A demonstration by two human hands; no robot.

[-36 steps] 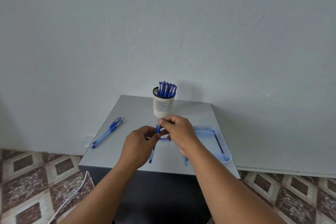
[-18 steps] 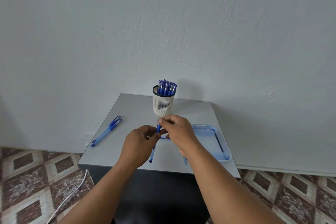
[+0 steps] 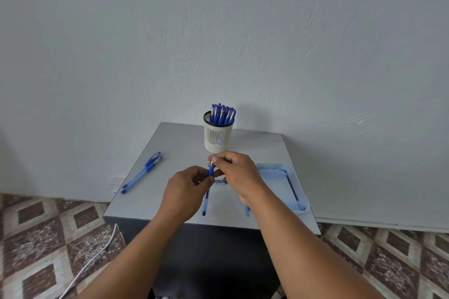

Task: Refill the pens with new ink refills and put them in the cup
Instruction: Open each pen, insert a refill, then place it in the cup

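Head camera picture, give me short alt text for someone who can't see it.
Two hands, left and right, hold a blue pen upright over a grey table. Behind stands a white cup full of blue pens; two more pens lie at left, a plastic tray at right.

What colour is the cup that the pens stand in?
The cup is cream white with thin slits and a dark rim, seen best in the head view.

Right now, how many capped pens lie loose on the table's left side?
2: the capped pens lie side by side near the table's left edge, touching, caps toward the wall.
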